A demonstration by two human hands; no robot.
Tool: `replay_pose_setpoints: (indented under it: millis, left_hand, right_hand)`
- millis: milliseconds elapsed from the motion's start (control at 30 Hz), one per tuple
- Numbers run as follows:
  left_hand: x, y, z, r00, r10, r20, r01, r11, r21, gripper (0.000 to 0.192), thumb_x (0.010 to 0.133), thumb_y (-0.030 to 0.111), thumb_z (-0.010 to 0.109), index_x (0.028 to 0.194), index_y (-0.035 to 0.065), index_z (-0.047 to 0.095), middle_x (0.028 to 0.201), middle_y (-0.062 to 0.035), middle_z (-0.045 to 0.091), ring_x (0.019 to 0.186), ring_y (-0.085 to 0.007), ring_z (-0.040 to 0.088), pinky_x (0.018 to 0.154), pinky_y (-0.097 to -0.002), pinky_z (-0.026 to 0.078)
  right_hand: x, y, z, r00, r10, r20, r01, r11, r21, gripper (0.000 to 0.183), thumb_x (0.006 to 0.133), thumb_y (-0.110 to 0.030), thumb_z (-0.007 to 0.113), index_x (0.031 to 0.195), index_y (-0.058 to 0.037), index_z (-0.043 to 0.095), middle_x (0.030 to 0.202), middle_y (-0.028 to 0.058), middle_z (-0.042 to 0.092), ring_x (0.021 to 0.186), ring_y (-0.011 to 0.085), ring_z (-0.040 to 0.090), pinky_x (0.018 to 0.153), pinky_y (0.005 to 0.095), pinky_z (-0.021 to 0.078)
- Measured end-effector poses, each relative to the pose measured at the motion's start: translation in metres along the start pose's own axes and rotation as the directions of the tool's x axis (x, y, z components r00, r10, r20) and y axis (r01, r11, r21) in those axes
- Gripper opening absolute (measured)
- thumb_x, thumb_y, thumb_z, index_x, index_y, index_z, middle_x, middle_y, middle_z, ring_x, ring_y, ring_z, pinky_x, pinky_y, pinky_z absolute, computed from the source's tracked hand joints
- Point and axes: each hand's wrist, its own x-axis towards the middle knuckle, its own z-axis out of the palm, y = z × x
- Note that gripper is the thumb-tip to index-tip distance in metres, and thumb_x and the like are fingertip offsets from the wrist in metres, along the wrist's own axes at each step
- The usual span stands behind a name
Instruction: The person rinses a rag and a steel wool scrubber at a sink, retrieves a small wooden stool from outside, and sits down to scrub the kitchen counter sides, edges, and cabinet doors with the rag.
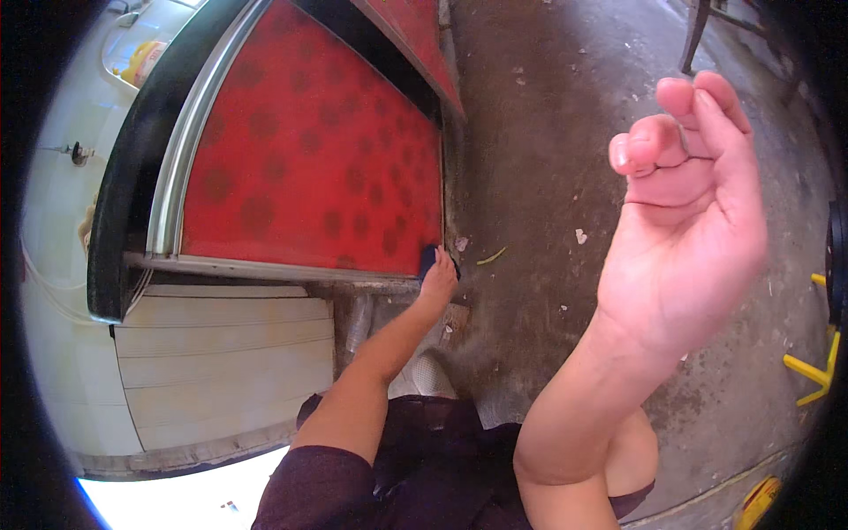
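My left hand (440, 281) reaches down to the lower front corner of a red panel (305, 146) with dark round floral spots. It presses a dark blue cloth (428, 260) against that corner, and part of the cloth is hidden behind the fingers. Silver metal trim (177, 159) runs along the panel's upper edge, below a black counter edge (126, 152). Raised close to the camera on the right is my right hand (689, 199), palm towards me. Its fingers are loosely curled, with nothing visible in them.
Scraps and a green stalk (491, 256) lie on the concrete floor (530, 165). A yellow-legged stand (811, 374) is at the right rim. A pale slatted panel (225, 358) adjoins the red one. A yellow bottle (142, 63) is at upper left, a dark furniture leg (694, 36) at upper right.
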Motion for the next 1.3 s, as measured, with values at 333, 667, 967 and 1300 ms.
replay_pose_setpoints:
  millis: [333, 667, 967, 1300]
  left_hand:
    - [-0.009, -0.073, -0.059, 0.987, 0.082, 0.138, -0.024, 0.925, -0.379, 0.031, 0.084, 0.023, 0.050, 0.103, 0.0071, 0.069, 0.116, -0.0136, 0.057, 0.116, -0.0346, 0.046, 0.101, -0.0450, 0.029]
    - [0.083, -0.130, -0.045, 0.927, -0.374, -0.014, 0.369, 0.920, -0.128, 0.038, 0.090, 0.019, 0.043, 0.119, 0.0000, 0.059, 0.133, -0.0189, 0.048, 0.131, -0.0380, 0.033, 0.110, -0.0443, 0.022]
    - [0.020, -0.029, -0.025, 0.991, 0.052, 0.126, -0.004, 0.935, -0.354, 0.029, 0.084, 0.018, 0.051, 0.103, 0.0046, 0.068, 0.113, -0.0123, 0.061, 0.119, -0.0329, 0.046, 0.102, -0.0417, 0.032]
    - [0.097, -0.132, -0.052, 0.925, -0.378, -0.033, 0.374, 0.924, -0.084, 0.041, 0.088, 0.022, 0.045, 0.122, 0.0004, 0.057, 0.133, -0.0145, 0.051, 0.130, -0.0335, 0.036, 0.108, -0.0460, 0.023]
  right_hand:
    - [-0.007, 0.018, 0.017, 1.000, -0.022, -0.020, 0.022, 1.000, -0.010, 0.018, 0.087, -0.009, 0.054, 0.102, 0.0005, 0.059, 0.085, 0.0121, 0.067, 0.060, 0.0173, 0.058, 0.057, 0.0293, 0.0439]
    - [-0.001, 0.038, 0.011, 0.995, -0.036, -0.097, 0.038, 0.999, 0.011, 0.019, 0.086, -0.009, 0.054, 0.102, 0.0013, 0.058, 0.085, 0.0124, 0.066, 0.059, 0.0173, 0.057, 0.057, 0.0295, 0.0445]
    - [0.007, 0.022, -0.004, 0.994, -0.002, -0.105, -0.011, 0.993, -0.120, 0.018, 0.086, -0.009, 0.055, 0.101, 0.0009, 0.058, 0.086, 0.0124, 0.066, 0.060, 0.0179, 0.058, 0.058, 0.0294, 0.0442]
    - [0.013, 0.046, -0.019, 0.980, 0.020, -0.200, -0.068, 0.970, -0.235, 0.013, 0.085, -0.007, 0.053, 0.097, -0.0013, 0.057, 0.079, 0.0101, 0.064, 0.055, 0.0134, 0.057, 0.052, 0.0252, 0.0442]
